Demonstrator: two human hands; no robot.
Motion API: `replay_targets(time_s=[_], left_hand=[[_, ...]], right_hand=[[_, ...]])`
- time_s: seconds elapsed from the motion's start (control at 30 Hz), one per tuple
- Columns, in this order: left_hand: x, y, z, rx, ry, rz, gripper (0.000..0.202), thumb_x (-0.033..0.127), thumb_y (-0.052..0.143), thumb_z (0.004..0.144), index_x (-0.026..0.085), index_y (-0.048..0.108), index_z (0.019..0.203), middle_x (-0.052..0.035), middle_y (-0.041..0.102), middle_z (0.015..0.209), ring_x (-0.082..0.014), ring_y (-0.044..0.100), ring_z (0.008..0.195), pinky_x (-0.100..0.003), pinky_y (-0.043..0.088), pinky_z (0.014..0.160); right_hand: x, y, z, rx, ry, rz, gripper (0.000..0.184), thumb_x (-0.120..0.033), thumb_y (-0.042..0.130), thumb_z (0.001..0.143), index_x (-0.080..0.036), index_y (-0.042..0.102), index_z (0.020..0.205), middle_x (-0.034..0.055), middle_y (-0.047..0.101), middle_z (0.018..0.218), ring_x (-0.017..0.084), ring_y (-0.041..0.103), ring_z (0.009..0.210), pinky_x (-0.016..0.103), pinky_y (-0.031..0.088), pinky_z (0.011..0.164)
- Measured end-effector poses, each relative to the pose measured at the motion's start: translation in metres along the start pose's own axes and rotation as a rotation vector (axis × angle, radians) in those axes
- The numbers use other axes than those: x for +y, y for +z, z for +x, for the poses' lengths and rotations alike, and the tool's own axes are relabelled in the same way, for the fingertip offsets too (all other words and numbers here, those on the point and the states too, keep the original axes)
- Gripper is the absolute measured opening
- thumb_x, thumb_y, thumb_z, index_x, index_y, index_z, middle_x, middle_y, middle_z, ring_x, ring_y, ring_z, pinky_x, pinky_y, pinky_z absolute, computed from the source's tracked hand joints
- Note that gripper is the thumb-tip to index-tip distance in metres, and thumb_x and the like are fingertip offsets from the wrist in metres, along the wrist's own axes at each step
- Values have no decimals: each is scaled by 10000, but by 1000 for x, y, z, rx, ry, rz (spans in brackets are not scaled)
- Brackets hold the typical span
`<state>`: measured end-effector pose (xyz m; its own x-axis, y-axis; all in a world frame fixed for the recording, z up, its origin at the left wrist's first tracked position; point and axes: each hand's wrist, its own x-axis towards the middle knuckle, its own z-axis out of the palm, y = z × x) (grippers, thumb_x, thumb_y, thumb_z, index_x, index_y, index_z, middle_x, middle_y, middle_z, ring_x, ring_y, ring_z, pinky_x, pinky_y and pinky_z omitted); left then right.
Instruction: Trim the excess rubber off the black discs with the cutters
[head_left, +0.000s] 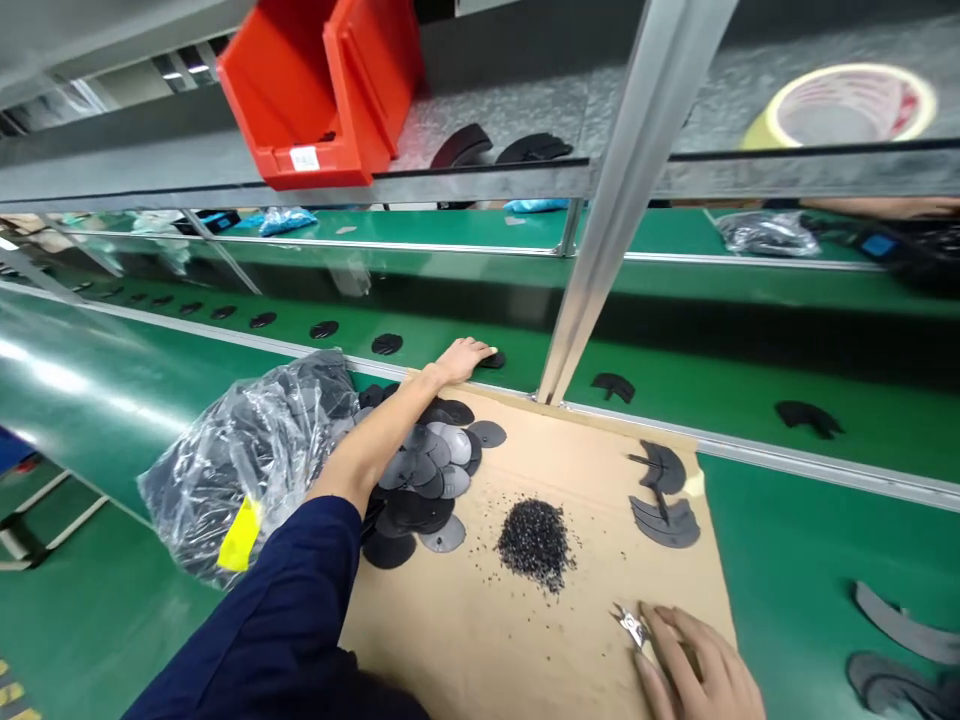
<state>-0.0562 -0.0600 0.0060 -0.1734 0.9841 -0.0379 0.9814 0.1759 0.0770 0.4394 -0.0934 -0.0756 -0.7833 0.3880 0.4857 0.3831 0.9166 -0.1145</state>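
Note:
My left hand (pixel 463 362) reaches over the metal rail to the green belt. Its fingers are closed at the edge of a black plastic disc (pixel 492 360), partly hidden by the hand. In my right hand (pixel 701 665), low on the right, is a pair of side cutters (pixel 634 628), jaws pointing up and left. A heap of black and grey plastic discs (pixel 427 465) lies under my left forearm. Between the hands sits a pile of small black plastic bits (pixel 535 540) on a cardboard sheet (pixel 480 640). Two dark curved parts with stems (pixel 666 520) lie at the cardboard's right side.
A clear plastic bag (pixel 255 450) of dark parts stands left. Spaced black discs (pixel 324 329) and curved parts (pixel 808 418) lie along the belt. A metal post (pixel 607 200) rises from the rail. Overhead, a shelf holds a red bin (pixel 322 90) and a tape roll (pixel 840 105).

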Motion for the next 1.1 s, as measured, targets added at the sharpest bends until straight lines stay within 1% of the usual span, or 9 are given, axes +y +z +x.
replay_targets(time_s=[0.1, 0.23, 0.4, 0.57, 0.67, 0.77, 0.87, 0.97, 1.1], left_hand=[[-16, 11, 7, -45, -22, -27, 567, 25, 479, 867, 165, 572, 1409, -107, 627, 1415, -232, 578, 1262, -355, 436, 1122], [-25, 20, 10, -9, -101, -42, 462, 73, 530, 885, 171, 630, 1326, -113, 665, 1319, -239, 594, 1242, -335, 460, 1102], [-20, 29, 8, 63, -198, -35, 265, 110, 525, 923, 161, 692, 1123, -125, 686, 1156, -256, 614, 1148, -338, 506, 1009], [-7, 17, -8, 141, -158, -20, 256, 76, 475, 909, 144, 693, 1025, -143, 683, 1055, -279, 618, 1048, -393, 509, 961], [25, 14, -24, 194, -14, -33, 339, 85, 366, 952, 134, 687, 1049, -163, 668, 1112, -274, 595, 1067, -421, 486, 995], [79, 28, -36, 151, 210, -71, 268, 155, 444, 960, 172, 706, 1009, -129, 673, 1120, -246, 596, 1063, -377, 496, 983], [137, 47, -26, 102, 343, -119, 232, 172, 502, 949, 212, 709, 1048, -91, 665, 1190, -227, 599, 1090, -349, 506, 988], [180, 54, 9, 102, 259, -161, 303, 139, 461, 961, 208, 678, 1162, -115, 618, 1282, -250, 596, 1152, -378, 509, 1002], [209, 45, 54, 65, 19, -201, 256, 178, 514, 957, 152, 660, 1166, -185, 626, 1166, -303, 641, 1089, -410, 540, 901]], right_hand=[[-3, -5, -1, -28, 18, 22, 438, -430, 422, 1047, -206, 563, 1395, 145, 654, 1144, 325, 640, 1059, 466, 527, 885], [-4, -6, -3, -54, 45, 43, 426, -407, 455, 1034, -242, 545, 1416, 148, 651, 1157, 348, 646, 1072, 497, 542, 876], [-9, -9, -1, -40, 56, 48, 412, -392, 457, 1032, -216, 567, 1388, 153, 656, 1146, 346, 646, 1079, 506, 558, 881], [-17, -14, -2, -70, 110, 49, 359, -366, 464, 1035, -190, 615, 1310, 162, 653, 1169, 332, 630, 1116, 514, 556, 931], [-20, -15, -6, -79, 137, 65, 332, -337, 478, 1035, -183, 624, 1291, 162, 647, 1188, 321, 621, 1142, 510, 558, 953], [-24, -17, -8, -81, 157, 82, 302, -293, 494, 1025, -188, 627, 1274, 158, 644, 1192, 315, 615, 1160, 511, 563, 965], [-30, -25, -5, -89, 175, 85, 290, -220, 497, 995, -184, 632, 1249, 154, 652, 1169, 304, 622, 1145, 511, 571, 968], [-40, -36, 1, -92, 185, 43, 289, -162, 494, 953, -206, 653, 1191, 126, 667, 1124, 285, 643, 1095, 483, 585, 967], [-52, -51, 9, -93, 194, -64, 280, -153, 462, 958, -228, 662, 1140, 84, 674, 1109, 248, 651, 1079, 405, 577, 1016]])
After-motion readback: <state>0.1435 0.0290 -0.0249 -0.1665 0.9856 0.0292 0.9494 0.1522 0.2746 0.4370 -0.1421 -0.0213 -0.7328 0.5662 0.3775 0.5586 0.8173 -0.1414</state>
